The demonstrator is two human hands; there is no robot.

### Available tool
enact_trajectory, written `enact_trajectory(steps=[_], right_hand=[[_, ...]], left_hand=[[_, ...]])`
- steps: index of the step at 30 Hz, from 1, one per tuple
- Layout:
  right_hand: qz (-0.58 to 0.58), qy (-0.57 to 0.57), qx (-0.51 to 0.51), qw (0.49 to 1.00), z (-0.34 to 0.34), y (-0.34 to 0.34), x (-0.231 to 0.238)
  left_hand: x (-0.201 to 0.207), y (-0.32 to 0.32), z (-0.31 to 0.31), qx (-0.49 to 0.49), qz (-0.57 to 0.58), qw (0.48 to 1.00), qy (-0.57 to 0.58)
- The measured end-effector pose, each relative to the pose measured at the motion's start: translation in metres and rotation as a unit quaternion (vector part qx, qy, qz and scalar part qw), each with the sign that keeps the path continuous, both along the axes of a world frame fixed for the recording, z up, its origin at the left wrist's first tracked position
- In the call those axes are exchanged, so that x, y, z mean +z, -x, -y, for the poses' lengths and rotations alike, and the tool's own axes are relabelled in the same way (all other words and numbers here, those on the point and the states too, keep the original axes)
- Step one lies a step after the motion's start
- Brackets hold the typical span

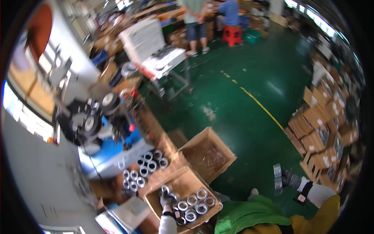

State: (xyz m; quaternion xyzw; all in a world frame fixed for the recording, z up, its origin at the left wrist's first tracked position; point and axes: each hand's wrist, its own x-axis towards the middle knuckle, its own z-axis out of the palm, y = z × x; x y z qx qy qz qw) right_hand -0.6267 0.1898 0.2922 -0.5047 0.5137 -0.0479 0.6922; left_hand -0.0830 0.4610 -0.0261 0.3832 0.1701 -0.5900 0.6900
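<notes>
My left hand (167, 200), in a dark glove, reaches into a cardboard box (152, 199) at the lower middle. Its fingers are closed on a silver metal ring (165, 188) at the box's left side. Several more metal rings (192, 200) lie in the same box, right of the hand. Out to the right, over the floor, my right hand (292, 179) wears a dark grey glove. It grips silver metal rings (277, 179), seen edge-on, one beyond the other; their exact number is hard to make out.
Several rings (144, 171) stand in rows on the bench (171, 150), beside a blue machine (120, 146) with black wheels. Another cardboard box (206, 156) adjoins the ring box. Stacked cartons (315, 136) line the right. Two people (194, 19) are farther back, near a red stool (232, 35).
</notes>
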Motion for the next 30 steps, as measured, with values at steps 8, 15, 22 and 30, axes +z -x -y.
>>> enact_trajectory(steps=[8,15,22,30], right_hand=[[0.061,0.122,-0.180,0.974,-0.077,0.133,-0.019],[0.233,0.101,-0.351,0.901,-0.136,0.291,-0.054],[0.258,0.114,-0.626,0.727,-0.276,0.410,-0.065],[0.262,0.165,-0.794,0.523,-0.354,0.486,-0.079]], left_hand=[[0.190,0.094,0.141,-0.196,0.403,0.894,-0.015],[0.196,0.330,0.251,-0.471,0.264,0.831,0.136],[0.200,0.519,0.294,-0.577,0.105,0.783,0.205],[0.214,0.671,0.359,-0.614,0.074,0.780,0.095]])
